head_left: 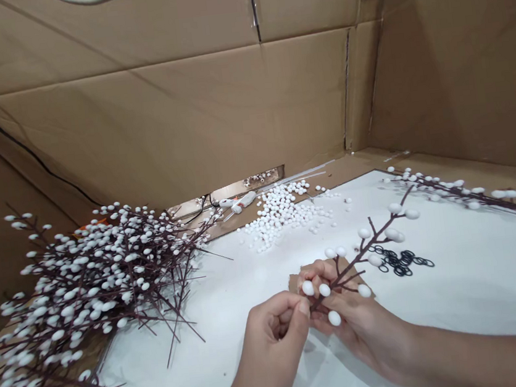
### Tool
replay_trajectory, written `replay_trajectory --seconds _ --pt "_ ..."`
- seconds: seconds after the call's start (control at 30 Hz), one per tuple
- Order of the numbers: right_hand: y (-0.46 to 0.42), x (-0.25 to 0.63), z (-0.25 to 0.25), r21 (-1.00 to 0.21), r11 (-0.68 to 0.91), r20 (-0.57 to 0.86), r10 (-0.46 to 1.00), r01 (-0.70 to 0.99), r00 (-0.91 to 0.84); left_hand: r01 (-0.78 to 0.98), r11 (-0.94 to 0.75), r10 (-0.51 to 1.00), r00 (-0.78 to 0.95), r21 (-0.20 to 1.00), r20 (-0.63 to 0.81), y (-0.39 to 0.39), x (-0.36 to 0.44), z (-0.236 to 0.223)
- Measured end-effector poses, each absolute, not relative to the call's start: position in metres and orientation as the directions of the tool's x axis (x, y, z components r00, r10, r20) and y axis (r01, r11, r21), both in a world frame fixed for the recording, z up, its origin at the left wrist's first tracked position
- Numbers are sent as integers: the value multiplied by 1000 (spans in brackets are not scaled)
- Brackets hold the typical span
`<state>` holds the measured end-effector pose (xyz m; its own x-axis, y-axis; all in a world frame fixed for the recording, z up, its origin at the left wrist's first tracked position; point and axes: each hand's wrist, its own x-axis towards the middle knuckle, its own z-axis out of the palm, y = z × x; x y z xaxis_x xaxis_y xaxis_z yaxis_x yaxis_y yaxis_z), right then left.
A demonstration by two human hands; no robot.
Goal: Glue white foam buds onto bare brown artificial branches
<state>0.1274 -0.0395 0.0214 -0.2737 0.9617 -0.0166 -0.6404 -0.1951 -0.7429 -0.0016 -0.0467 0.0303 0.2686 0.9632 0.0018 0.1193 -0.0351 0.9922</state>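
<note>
Two hands at the stem of a berry branch

The berry branch is nearer the person than the loose white berries and right of them. The right hand grasps its lower part, fingers curled around; the left hand seems to pinch the stem's end between thumb and forefinger. The step appears to be fine work low on the stem; the next move calls for a steady right grip and careful left fingertips. Left of the loose berries lie heaped branches; to their right, black rings. No brand, label or writing is readable.
</note>
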Motion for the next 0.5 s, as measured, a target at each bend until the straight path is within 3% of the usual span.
replay_trajectory --seconds 0.5 --pt "-39 126 20 -749 -206 -52 966 -629 -254 82 34 967 251 996 -53 -45 -2 31"
